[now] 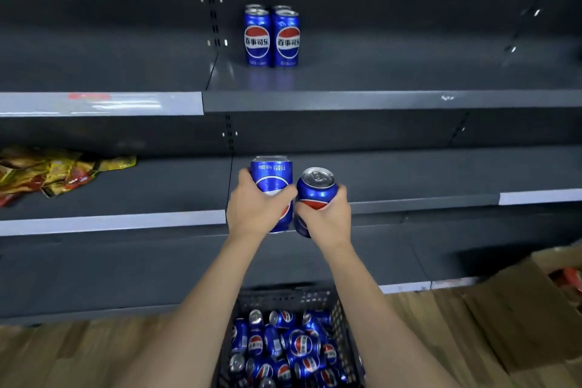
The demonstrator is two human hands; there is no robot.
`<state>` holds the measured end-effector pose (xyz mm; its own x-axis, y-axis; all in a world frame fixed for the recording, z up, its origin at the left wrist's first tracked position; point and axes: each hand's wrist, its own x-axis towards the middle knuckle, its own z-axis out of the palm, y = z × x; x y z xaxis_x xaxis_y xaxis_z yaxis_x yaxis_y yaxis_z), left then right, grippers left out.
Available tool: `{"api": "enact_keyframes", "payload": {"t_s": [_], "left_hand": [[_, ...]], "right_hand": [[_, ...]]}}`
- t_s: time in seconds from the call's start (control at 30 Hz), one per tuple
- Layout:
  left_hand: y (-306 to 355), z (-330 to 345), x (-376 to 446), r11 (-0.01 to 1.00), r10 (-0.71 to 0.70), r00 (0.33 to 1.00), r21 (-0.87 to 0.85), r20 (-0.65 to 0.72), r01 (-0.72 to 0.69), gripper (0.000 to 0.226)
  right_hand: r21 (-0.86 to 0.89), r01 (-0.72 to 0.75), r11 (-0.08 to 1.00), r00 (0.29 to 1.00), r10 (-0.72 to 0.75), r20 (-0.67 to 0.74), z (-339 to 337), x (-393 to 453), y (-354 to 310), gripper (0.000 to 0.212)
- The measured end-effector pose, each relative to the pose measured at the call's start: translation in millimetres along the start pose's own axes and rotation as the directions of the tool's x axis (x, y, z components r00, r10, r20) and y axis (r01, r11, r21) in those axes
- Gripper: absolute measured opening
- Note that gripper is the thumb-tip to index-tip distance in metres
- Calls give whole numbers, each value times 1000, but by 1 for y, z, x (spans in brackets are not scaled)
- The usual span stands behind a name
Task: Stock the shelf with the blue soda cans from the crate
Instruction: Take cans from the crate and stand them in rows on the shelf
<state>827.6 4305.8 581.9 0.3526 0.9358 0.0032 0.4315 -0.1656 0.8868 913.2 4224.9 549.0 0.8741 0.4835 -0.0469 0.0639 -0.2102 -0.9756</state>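
Left hand [256, 208] fingers grip an apparently inverted upright can [272, 181]; right hand [327, 216] fingers grip a can [316, 190] tilted top-forward.

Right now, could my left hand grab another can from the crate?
Probably not. The left hand already grips a can, raised by the shelves, well above the crate on the floor. It would need emptying first.
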Motion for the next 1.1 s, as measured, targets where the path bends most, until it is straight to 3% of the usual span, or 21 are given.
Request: {"api": "enact_keyframes", "payload": {"t_s": [0.33, 0.6, 0.9, 1.1], "left_hand": [[75, -8, 47, 980, 154, 975, -101, -159, -171, 59], [114, -7, 82, 951, 231, 943, -148, -239, -271, 55], [133, -17, 139, 944, 264, 935, -138, -235, -301, 62], [132, -27, 186, 941, 315, 929, -64, -196, -332, 69]], "right_hand": [[54, 224, 973, 968, -228, 103, -11, 62, -97, 54], [122, 285, 951, 945, -300, 129, -19, 100, -140, 57], [19, 344, 939, 935, -344, 88, 4, 142, -171, 67], [-63, 337, 939, 941, -333, 65, 31, 178, -184, 58]]}}
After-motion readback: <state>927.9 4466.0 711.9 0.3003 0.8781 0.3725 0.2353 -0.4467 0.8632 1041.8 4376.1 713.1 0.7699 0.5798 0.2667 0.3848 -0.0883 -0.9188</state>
